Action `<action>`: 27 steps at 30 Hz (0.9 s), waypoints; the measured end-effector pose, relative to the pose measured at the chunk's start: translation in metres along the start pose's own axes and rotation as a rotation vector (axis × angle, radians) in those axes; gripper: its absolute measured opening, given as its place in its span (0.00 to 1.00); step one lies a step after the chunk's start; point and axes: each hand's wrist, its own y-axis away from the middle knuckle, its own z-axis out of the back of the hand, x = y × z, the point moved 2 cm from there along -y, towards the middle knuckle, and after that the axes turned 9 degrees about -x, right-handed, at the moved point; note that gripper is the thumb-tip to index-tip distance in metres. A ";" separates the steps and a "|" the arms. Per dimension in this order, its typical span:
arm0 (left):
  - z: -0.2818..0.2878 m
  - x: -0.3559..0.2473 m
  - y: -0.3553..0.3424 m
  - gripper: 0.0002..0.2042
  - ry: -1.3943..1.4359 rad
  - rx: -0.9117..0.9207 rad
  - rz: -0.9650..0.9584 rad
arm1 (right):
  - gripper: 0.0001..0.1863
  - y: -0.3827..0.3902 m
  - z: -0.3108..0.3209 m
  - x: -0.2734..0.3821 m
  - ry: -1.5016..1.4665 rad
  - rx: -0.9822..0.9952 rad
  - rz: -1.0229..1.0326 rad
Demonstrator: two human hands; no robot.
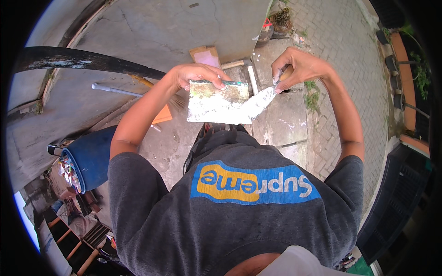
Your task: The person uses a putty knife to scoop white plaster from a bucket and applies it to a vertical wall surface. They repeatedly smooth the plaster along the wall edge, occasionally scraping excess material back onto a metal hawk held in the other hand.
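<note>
My left hand [199, 75] grips the far edge of a flat rectangular board [202, 94], thumb over its top face. White paste, bright in the light, covers much of that face, mostly its near side and right part. In my right hand [301, 69] is a putty knife [262, 101], pinched by its light wooden handle near the blade. White paste coats the blade, which slants down to the left. Its end meets the right side of the board; glare hides the exact line of contact. Both hands are held out in front of my chest.
A weathered grey wall [152, 27] rises ahead and left, with a dark beam [92, 60] crossing before it. At left lies a blue barrel [96, 154] with litter at its mouth. Cardboard [206, 55] leans by the wall. Potted plants [281, 22] stand beside the brick paving [340, 50].
</note>
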 end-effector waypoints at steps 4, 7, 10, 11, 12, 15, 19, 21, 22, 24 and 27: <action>-0.007 0.015 0.008 0.29 0.155 -0.109 0.041 | 0.15 0.004 -0.009 -0.012 -0.101 -0.018 -0.053; -0.027 -0.017 -0.001 0.23 0.396 -0.409 0.655 | 0.14 0.007 -0.015 -0.022 -0.153 -0.040 -0.067; -0.027 -0.008 0.009 0.23 0.209 -0.344 0.423 | 0.12 0.005 -0.018 -0.023 -0.193 -0.017 -0.070; -0.026 -0.005 0.011 0.24 0.150 -0.320 0.334 | 0.11 0.005 -0.019 -0.025 -0.232 -0.002 -0.076; -0.026 -0.005 0.011 0.24 0.094 -0.282 0.226 | 0.11 0.004 -0.021 -0.027 -0.271 0.012 -0.083; -0.021 0.008 0.015 0.23 -0.056 -0.231 -0.105 | 0.12 0.002 -0.028 -0.030 -0.328 -0.016 -0.048; -0.021 0.023 0.016 0.22 -0.014 -0.253 -0.183 | 0.11 -0.002 -0.041 -0.040 -0.367 -0.035 -0.036; -0.027 0.026 0.023 0.20 -0.020 -0.376 -0.017 | 0.11 -0.005 -0.051 -0.050 -0.420 -0.055 -0.006; -0.028 0.028 0.027 0.22 -0.014 -0.416 0.118 | 0.11 -0.007 -0.054 -0.053 -0.421 -0.050 -0.018; -0.026 0.032 0.034 0.29 0.027 -0.448 0.399 | 0.11 -0.010 -0.061 -0.059 -0.420 -0.040 -0.041; -0.023 0.050 0.041 0.27 0.461 -0.593 0.733 | 0.11 -0.015 -0.071 -0.060 -0.474 -0.022 -0.063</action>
